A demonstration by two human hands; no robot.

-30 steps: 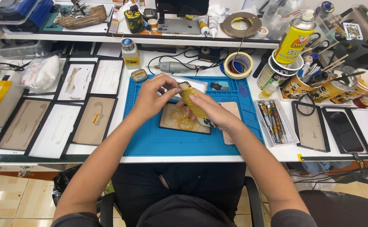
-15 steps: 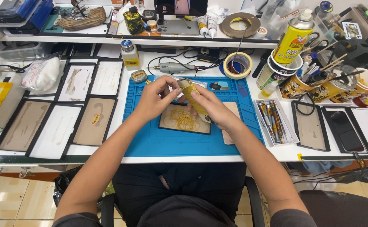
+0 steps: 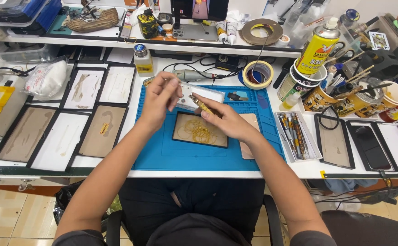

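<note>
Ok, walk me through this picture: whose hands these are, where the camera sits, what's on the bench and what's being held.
The camera is worn on a seated person's head and looks down at their own two bare hands. The left hand grips a pale flat part; the right hand holds a slim yellow-handled tool against it. Below lies a blue work mat with a black-framed panel on it. More framed panels lie to the left, a tray of screwdrivers and cups of tools to the right, tape rolls and a yellow spray can behind.

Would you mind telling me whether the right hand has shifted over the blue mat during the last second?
Hardly: the right hand stays above the dark-framed panel on the blue mat, its yellow-handled tool now lying flatter.
</note>
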